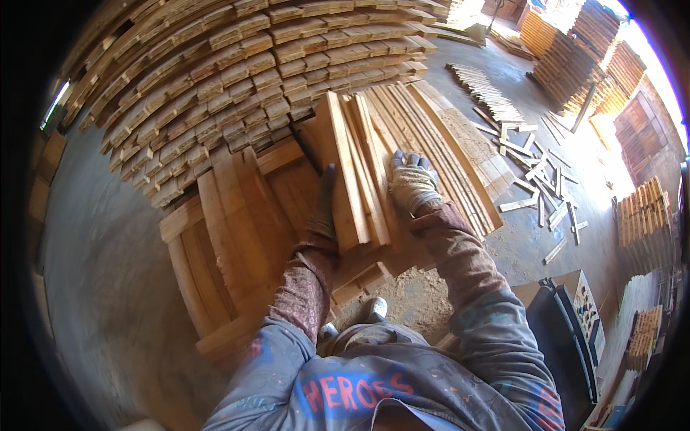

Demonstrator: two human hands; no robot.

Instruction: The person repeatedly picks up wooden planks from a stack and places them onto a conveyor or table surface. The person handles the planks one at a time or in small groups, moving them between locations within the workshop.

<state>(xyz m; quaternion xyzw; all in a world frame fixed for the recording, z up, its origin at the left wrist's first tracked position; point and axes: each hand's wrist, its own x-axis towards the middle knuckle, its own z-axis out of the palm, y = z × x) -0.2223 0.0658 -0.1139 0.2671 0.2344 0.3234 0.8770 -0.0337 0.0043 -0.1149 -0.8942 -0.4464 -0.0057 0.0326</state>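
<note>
Both my hands wear gloves and sit on either side of a small group of wooden boards point(354, 169) standing close together. My left hand point(325, 205) is stretched out straight along the left face of the outermost board; its far side is partly in shadow. My right hand point(415, 183) lies with fingers extended at the right side of this group, by a row of thinner wooden strips point(424, 144). Its palm is hidden. Under and left of my left hand is a pile of wide planks point(244, 208), some laid crosswise.
A tall stack of boards point(208, 93) rises beyond the pile. Loose wood offcuts point(550, 179) lie scattered on the floor at right, near a row of slats point(485, 90). A dark machine with a control panel point(575, 316) stands at lower right. Sawdust point(417, 298) covers floor by my feet.
</note>
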